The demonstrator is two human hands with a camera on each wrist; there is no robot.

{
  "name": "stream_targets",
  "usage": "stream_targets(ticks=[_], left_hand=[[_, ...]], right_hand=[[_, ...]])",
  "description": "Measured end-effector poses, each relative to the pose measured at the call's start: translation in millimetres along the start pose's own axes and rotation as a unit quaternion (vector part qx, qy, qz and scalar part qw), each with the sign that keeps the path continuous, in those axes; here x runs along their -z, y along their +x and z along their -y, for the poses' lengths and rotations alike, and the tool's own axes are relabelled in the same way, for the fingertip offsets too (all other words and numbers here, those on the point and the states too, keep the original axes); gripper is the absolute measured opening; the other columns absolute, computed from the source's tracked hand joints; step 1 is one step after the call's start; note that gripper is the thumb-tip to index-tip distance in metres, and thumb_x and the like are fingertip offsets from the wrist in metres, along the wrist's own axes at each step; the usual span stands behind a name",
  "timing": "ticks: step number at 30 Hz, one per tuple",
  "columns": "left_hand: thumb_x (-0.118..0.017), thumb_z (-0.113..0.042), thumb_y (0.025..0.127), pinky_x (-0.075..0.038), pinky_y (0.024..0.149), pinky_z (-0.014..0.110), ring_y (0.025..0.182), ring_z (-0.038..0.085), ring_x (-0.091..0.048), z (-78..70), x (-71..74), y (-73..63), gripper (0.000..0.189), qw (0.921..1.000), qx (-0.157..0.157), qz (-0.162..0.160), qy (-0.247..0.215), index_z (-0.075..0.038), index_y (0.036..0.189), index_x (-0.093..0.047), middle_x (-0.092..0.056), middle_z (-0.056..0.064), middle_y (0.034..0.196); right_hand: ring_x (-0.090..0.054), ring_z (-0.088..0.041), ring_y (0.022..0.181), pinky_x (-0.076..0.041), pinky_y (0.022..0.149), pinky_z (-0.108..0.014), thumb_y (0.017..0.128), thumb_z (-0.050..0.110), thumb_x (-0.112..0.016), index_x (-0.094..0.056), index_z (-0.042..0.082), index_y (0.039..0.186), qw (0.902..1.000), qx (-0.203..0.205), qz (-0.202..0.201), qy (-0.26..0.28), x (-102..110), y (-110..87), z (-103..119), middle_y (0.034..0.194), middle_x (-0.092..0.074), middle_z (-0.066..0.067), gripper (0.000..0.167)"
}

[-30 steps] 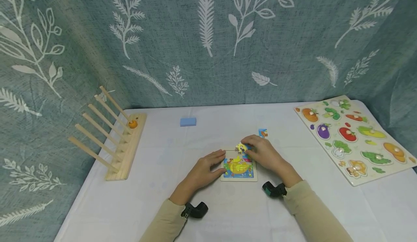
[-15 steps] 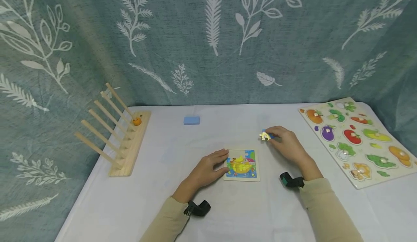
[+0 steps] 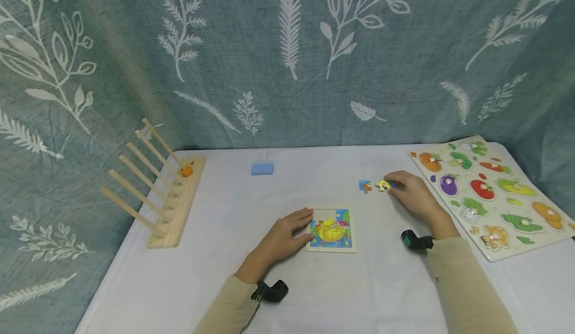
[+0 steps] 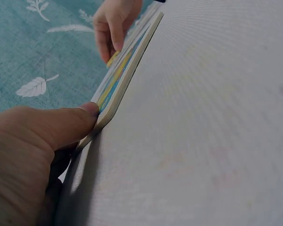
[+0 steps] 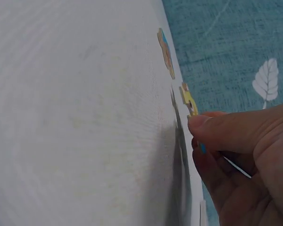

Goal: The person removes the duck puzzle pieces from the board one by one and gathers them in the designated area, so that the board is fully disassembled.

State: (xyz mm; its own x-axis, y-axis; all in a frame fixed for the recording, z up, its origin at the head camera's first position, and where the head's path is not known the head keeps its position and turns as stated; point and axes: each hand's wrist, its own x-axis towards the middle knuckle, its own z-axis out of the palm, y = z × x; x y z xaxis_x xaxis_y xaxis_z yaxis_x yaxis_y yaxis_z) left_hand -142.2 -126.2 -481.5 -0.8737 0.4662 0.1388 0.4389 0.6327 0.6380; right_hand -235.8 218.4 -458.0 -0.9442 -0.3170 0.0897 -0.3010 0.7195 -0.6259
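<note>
The left hand rests against the left side of a small, square, light-wood puzzle tray, thumb and fingers apart, the thumb lying on its rim. Joined pieces inside show a yellow duck picture on blue, with bare cream-coloured base at the far left of the tray. The left wrist view shows the thumb on the tray's corner; the other fingers are mostly hidden there.

To the right and farther off, the right hand pinches a yellow-and-blue jigsaw piece between thumb and fingers, its yellow part sticking out to the left. Whether this piece touches the cloth is hard to tell. Just left of it lies a blue-and-orange jigsaw piece, beyond the tray's far right corner.

All this is on a white tablecloth. At far left stands a pale wooden rack with six slanting pegs, an orange bead by its farthest peg. A blue rectangular block lies toward the far edge. On the right is a large cream vegetable puzzle board. A grey-green curtain with white leaf patterns hangs behind.
</note>
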Motion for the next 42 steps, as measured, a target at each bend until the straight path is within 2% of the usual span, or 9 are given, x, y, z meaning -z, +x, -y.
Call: stream_targets(ticks=[12,18,26,33,37,42], left_hand=[[-0.07,-0.024,0.086,-0.036,0.112,0.041,0.134,0.025,-0.044,-0.4,-0.9,-0.9,0.052,1.0,-0.006,-0.002,0.0,0.0,0.131,-0.056,-0.05,0.008,0.141],[-0.07,-0.023,0.086,-0.037,0.111,0.04,0.133,0.025,-0.044,0.0,-1.5,0.4,0.052,0.9999,-0.012,-0.005,0.006,0.0,0.13,-0.056,-0.051,0.009,0.14],[-0.07,-0.024,0.087,-0.038,0.111,0.041,0.134,0.026,-0.044,-3.1,-0.5,-4.3,0.052,0.9999,-0.007,0.007,0.004,0.0,0.131,-0.055,-0.05,0.009,0.141],[-0.071,-0.023,0.086,-0.039,0.11,0.04,0.133,0.026,-0.045,-2.4,0.5,-2.4,0.052,0.9997,-0.02,-0.009,0.006,0.001,0.13,-0.056,-0.051,0.01,0.14],[-0.071,-0.023,0.086,-0.039,0.11,0.04,0.132,0.026,-0.045,-0.9,0.0,-0.6,0.052,0.9996,-0.025,-0.012,0.009,0.001,0.13,-0.056,-0.051,0.01,0.14],[-0.071,-0.022,0.086,-0.039,0.11,0.039,0.132,0.026,-0.045,0.1,0.6,-1.0,0.052,0.9996,-0.025,-0.011,0.009,0.002,0.13,-0.056,-0.051,0.01,0.14]], right_hand=[[-0.047,-0.043,0.124,-0.037,0.106,-0.055,0.091,-0.001,-0.057,-0.058,-0.006,0.124,0.9995,-0.003,0.021,-0.022,-5.4,4.2,-3.4,0.129,-0.054,-0.027,0.034],[-0.04,-0.043,0.13,-0.032,0.11,-0.056,0.091,0.001,-0.056,-0.057,-0.005,0.127,0.9988,-0.011,0.036,-0.032,-6.0,5.5,-3.6,0.135,-0.05,-0.025,0.036],[-0.04,-0.043,0.13,-0.033,0.11,-0.055,0.093,0.005,-0.055,-0.047,-0.005,0.135,0.9992,-0.033,0.012,0.02,-8.5,-10.7,-5.9,0.139,-0.045,-0.026,0.044],[-0.047,-0.043,0.125,-0.039,0.106,-0.053,0.093,0.008,-0.059,-0.049,-0.004,0.134,0.998,-0.006,-0.001,0.063,-4.2,-14.6,13.7,0.136,-0.049,-0.025,0.044],[-0.048,-0.042,0.124,-0.041,0.105,-0.052,0.092,0.01,-0.06,-0.051,-0.003,0.132,0.9964,-0.002,0.023,0.082,-6.5,-13.2,31.4,0.133,-0.052,-0.024,0.043],[-0.052,-0.037,0.121,-0.044,0.104,-0.048,0.091,0.009,-0.063,-0.056,-0.002,0.127,0.9926,0.018,0.052,0.108,-20.0,-13.6,46.7,0.128,-0.058,-0.02,0.039]])
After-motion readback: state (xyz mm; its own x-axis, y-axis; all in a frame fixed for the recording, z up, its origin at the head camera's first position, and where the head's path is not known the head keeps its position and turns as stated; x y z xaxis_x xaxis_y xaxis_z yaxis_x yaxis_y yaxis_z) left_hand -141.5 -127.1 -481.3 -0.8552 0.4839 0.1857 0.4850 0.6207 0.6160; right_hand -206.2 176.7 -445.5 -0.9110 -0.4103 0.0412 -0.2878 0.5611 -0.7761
